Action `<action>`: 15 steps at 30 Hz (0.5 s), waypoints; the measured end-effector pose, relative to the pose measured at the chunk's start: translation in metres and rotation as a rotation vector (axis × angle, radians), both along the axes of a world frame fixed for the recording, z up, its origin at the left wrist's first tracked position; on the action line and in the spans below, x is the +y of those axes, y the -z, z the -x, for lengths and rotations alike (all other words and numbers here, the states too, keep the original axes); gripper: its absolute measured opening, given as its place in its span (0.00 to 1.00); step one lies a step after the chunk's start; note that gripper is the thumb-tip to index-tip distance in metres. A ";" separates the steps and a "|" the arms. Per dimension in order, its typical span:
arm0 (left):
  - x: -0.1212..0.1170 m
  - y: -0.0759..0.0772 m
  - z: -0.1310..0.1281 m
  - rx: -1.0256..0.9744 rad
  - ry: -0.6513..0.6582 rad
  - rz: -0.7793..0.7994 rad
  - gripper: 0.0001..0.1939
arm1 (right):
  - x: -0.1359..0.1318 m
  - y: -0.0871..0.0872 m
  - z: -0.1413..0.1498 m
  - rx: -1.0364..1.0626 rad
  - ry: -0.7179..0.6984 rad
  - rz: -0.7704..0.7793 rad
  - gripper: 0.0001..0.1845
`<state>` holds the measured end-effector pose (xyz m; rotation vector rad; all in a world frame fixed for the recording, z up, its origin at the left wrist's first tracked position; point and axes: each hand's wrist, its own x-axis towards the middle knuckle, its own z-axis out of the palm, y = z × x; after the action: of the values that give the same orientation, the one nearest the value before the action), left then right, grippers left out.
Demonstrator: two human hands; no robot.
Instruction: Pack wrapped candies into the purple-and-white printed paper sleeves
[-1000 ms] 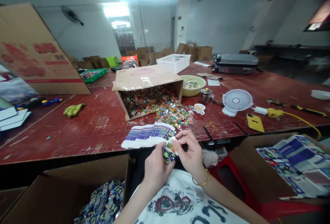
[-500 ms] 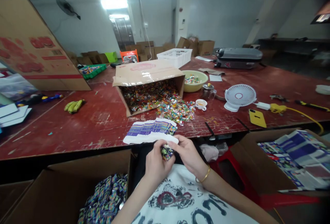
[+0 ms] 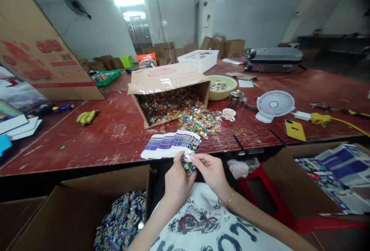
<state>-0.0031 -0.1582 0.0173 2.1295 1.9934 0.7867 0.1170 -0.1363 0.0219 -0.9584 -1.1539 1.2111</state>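
Observation:
My left hand (image 3: 177, 179) is closed around a small printed paper box (image 3: 188, 166), dark with green and purple patterns. My right hand (image 3: 212, 170), with a gold bangle at its wrist, pinches the white flap at the top of the same box. Just beyond both hands, a fanned row of flat purple-and-white printed boxes (image 3: 167, 145) lies along the table edge. Behind that row, small wrapped candies (image 3: 199, 122) spill from a cardboard box (image 3: 167, 76) lying on its side.
Below left, an open carton (image 3: 72, 212) holds many small printed packs (image 3: 123, 216). At right, another carton (image 3: 300, 193) with flat printed boxes rests on a red stool (image 3: 260, 189). A cup (image 3: 228, 115), a white fan (image 3: 274, 104), a yellow phone (image 3: 295, 130) and bananas (image 3: 87, 117) are on the table.
The white flap, which stuck out broadly over the top of the small box, now shows much smaller under my right fingers. The whole view has shifted slightly.

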 end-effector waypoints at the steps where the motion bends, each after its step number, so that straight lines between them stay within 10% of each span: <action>1: 0.000 -0.001 0.000 0.000 0.001 0.007 0.31 | 0.000 0.000 0.000 -0.035 0.018 -0.038 0.09; 7: 0.002 -0.007 0.003 -0.030 -0.032 0.116 0.29 | 0.010 0.002 0.003 -0.019 -0.006 -0.023 0.08; 15: 0.005 -0.005 0.016 -0.344 0.031 0.203 0.32 | -0.002 0.002 0.001 -0.377 -0.161 -0.458 0.18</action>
<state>-0.0189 -0.1534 0.0219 1.7713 1.7741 0.8391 0.1162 -0.1387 0.0196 -0.7662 -1.7458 0.8464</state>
